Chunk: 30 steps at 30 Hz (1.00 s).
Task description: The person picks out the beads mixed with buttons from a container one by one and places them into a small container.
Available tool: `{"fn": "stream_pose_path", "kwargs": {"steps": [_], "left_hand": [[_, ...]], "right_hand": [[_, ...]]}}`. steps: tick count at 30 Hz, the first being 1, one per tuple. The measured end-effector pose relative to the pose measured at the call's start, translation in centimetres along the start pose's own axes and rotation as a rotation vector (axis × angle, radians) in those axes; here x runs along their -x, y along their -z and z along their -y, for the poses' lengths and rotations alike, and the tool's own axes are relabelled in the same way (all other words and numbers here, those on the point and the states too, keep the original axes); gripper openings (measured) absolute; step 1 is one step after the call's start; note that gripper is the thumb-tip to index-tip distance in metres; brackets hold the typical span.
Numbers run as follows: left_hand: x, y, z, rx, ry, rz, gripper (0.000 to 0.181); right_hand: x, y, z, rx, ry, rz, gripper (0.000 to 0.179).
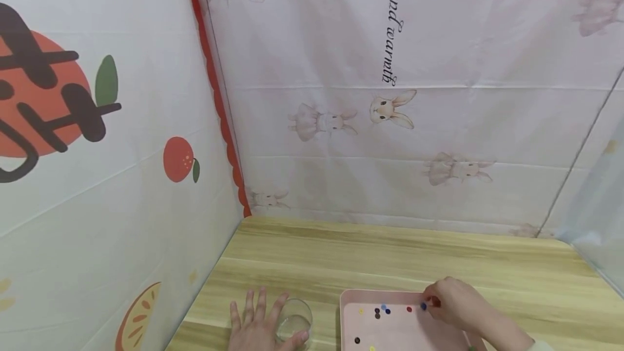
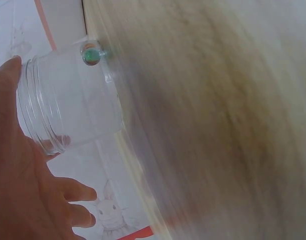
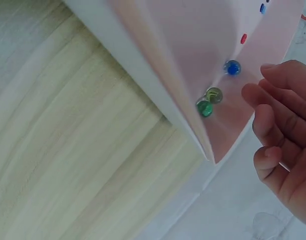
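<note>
My left hand (image 1: pixel 255 326) holds a clear jar (image 1: pixel 297 323) near its mouth, thumb on one side and a finger on the other, with the other fingers spread. In the left wrist view a green marble (image 2: pixel 91 55) shows near the jar's base. My right hand (image 1: pixel 453 303) hovers over the far right corner of a pink tray (image 1: pixel 377 296), its fingers loosely bent. Thumb and forefinger point at a blue marble (image 3: pixel 232 67) with a gap between them and it. Beside it, a yellowish marble (image 3: pixel 214 95) and a green marble (image 3: pixel 204 108) lie together near the tray wall.
Small buttons lie scattered in the tray, among them a red button (image 1: pixel 409 309), a black button (image 1: pixel 357 340) and a light blue button (image 1: pixel 383 306). The tray and jar stand on a wood-grain table (image 1: pixel 390 253). Printed curtains (image 1: pixel 341 188) hang behind and at the sides.
</note>
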<state>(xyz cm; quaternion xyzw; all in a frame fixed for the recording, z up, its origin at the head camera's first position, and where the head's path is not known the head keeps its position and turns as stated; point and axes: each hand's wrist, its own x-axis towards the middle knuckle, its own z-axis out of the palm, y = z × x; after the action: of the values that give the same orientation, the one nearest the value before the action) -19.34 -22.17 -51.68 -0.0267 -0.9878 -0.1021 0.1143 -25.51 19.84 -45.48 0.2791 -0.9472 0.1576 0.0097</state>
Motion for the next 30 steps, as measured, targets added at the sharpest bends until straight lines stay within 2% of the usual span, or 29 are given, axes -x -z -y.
{"fn": "stream_pose_path", "kwargs": {"steps": [5, 13, 19, 22, 30], "left_hand": [[0.1, 0.1, 0.0, 0.002, -0.006, -0.017, 0.094], [0.1, 0.1, -0.1, 0.001, 0.003, 0.009, 0.095], [0.1, 0.0, -0.1, -0.009, -0.002, -0.01, 0.095], [0.0, 0.0, -0.1, -0.009, 0.004, -0.001, 0.096], [0.0, 0.2, -0.1, -0.003, 0.015, 0.028, 0.097]], "right_hand": [[-0.1, -0.6, -0.6, 0.001, 0.033, -0.001, 0.011], [-0.4, -1.4, -1.5, 0.076, 0.105, 0.009, 0.016], [-0.3, -1.8, -1.3, 0.058, 0.093, -0.002, 0.023], [-0.3, -2.1, -1.3, 0.07, 0.086, -0.017, 0.028], [-0.3, -2.8, -1.4, 0.103, 0.036, -0.02, 0.028]]}}
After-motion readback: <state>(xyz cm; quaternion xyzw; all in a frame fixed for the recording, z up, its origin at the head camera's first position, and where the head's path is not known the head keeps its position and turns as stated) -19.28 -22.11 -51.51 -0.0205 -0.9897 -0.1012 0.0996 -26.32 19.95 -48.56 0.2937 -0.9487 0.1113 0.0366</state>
